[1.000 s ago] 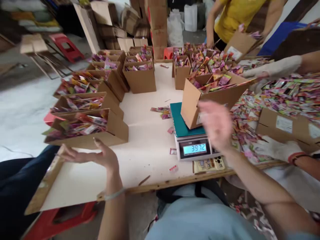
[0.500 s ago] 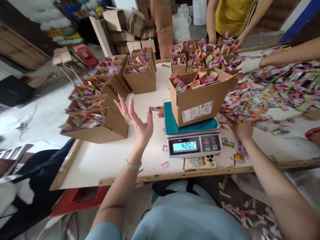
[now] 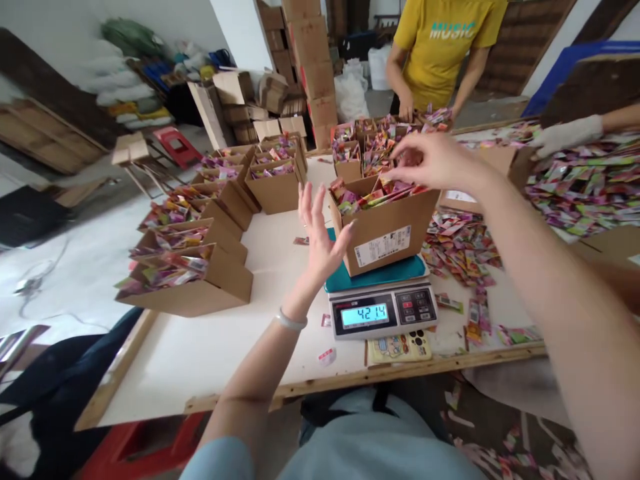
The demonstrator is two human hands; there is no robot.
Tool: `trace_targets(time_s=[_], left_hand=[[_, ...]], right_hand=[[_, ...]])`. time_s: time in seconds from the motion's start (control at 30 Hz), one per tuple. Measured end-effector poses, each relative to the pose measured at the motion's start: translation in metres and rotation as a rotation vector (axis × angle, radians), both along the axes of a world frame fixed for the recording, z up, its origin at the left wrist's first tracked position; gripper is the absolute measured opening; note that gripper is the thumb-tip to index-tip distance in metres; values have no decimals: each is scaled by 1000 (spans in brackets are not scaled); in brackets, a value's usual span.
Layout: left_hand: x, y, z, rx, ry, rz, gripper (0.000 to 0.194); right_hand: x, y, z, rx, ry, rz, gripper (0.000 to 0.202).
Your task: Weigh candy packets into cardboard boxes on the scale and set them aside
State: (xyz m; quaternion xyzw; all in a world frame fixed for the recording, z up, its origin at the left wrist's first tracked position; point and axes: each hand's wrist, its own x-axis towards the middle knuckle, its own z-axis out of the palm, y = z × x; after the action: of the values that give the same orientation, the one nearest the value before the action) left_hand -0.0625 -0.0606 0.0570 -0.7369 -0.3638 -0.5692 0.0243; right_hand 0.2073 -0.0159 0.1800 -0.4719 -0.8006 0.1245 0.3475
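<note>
Just inside the table's wooden edge (image 3: 320, 387), a phone in a cartoon-patterned case (image 3: 397, 348) lies at the foot of the scale (image 3: 393, 310), with a red-and-white sticker (image 3: 327, 356) to its left, the lettering too small for me to read. The lit display (image 3: 365, 315) says 421.4. On the scale's teal plate (image 3: 385, 272) sits the weighed carton (image 3: 390, 227), its white label (image 3: 383, 246) carrying a barcode and print I can't make out, with colourful packets (image 3: 373, 199) filling it. The person's left hand (image 3: 320, 243) is spread wide beside the carton, grasping nothing; the right hand (image 3: 435, 161) curls over its top, and I can't tell whether it pinches a packet. Filled cartons (image 3: 190, 297) stand in rows to the left. Beyond, a co-worker's gloved hand (image 3: 567, 137) rests by loose packets, and farther back another person wears a yellow shirt (image 3: 437, 63) reading "MUSIC".
</note>
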Motion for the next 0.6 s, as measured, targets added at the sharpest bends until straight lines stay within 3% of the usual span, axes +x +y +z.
trace_targets(time_s=[0.07,0.13,0.3,0.43,0.53,0.6], left_hand=[[6,5,1,23,51,25,65],[4,8,0,28,104,38,48],[-14,11,-1,90,154,-15,26],[-21,9,1,78,171,-43,30],[-23,5,4,44,166,-60,41],[-23,2,7,11,144,-67,50]], right_hand=[[-33,25,14,-239,-171,86,52],[-50,42,12,-359,-273,132,54],[-35,38,-11,-295,-265,261,61],[-22,21,-13,-296,-211,284,58],[-20,14,6,-257,-235,296,41],[-19,8,26,-239,-239,224,33]])
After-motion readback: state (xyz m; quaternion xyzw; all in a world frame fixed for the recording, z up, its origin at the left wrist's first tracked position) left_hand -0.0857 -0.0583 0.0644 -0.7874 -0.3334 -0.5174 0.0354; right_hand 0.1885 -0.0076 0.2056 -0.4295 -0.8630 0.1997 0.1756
